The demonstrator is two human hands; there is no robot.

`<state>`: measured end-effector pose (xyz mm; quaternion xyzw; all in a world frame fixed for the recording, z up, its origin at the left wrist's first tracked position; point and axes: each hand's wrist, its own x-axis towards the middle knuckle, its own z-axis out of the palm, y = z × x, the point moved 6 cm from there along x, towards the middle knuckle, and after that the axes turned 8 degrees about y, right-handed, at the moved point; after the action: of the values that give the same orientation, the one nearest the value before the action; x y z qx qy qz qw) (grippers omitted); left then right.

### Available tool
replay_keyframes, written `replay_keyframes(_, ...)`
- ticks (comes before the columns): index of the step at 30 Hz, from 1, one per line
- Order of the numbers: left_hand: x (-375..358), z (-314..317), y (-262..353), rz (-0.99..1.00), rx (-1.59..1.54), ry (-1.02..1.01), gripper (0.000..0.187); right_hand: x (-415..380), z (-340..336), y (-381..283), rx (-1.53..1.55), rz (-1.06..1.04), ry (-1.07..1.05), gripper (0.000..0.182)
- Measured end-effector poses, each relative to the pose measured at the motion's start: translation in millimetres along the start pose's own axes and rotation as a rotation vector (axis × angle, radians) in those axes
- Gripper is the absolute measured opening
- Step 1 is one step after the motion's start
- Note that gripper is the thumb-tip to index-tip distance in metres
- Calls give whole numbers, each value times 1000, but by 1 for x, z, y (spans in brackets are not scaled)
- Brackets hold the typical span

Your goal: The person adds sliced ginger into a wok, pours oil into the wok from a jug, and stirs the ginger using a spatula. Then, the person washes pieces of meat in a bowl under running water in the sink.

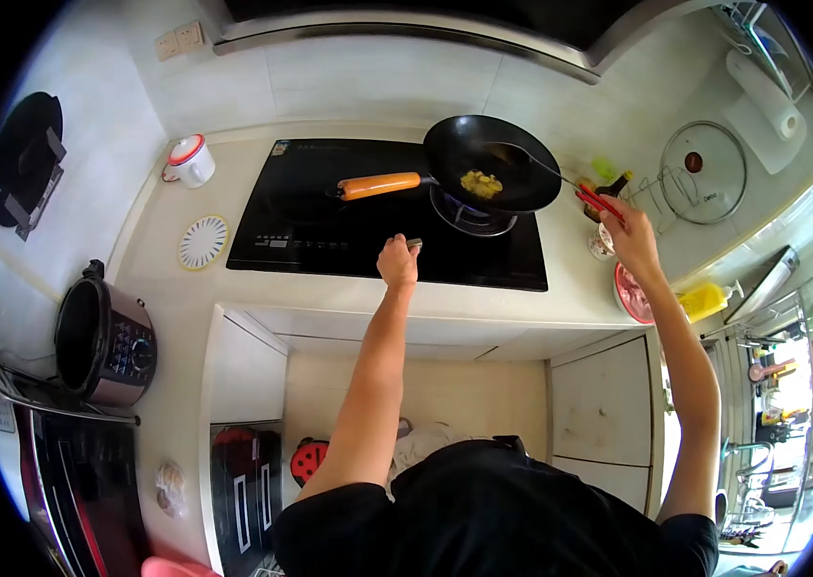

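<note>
My left hand is closed on a small metallic stove knob at the front of the black glass cooktop. A black wok with an orange-brown handle sits on the right burner, where a faint blue glow shows beneath it. Yellowish chopped food lies in the wok. My right hand grips the red handle of a long spatula. Its dark head reaches into the wok, above the food.
Beside my right hand stand dark sauce bottles, a bowl of raw meat and a yellow pump bottle. A glass lid leans at right. On the left are a white mug, a striped trivet and an electric cooker.
</note>
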<state>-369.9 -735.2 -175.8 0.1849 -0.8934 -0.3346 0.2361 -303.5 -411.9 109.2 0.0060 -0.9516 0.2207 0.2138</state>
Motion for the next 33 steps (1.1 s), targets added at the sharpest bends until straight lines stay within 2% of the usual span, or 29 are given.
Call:
replay_keyframes(4,3,1,1,33,-35,6,24,1,-1,2,72,-41,40,31)
replay_keyframes(8,2,-1,1,73,-81,26,23,3,1,6,14,17,33,30)
replay_keyframes(10,3,0,1,75,-83,32,23,5,3,10,31,40,21,30)
replay_keyframes(12,2,-1,2,79,-85,38,23,9,6,15,64,-39,54,31)
replay_keyframes(33,0,0,6,82,-8,51,22,-1,-4,17,-36,-40,56,31)
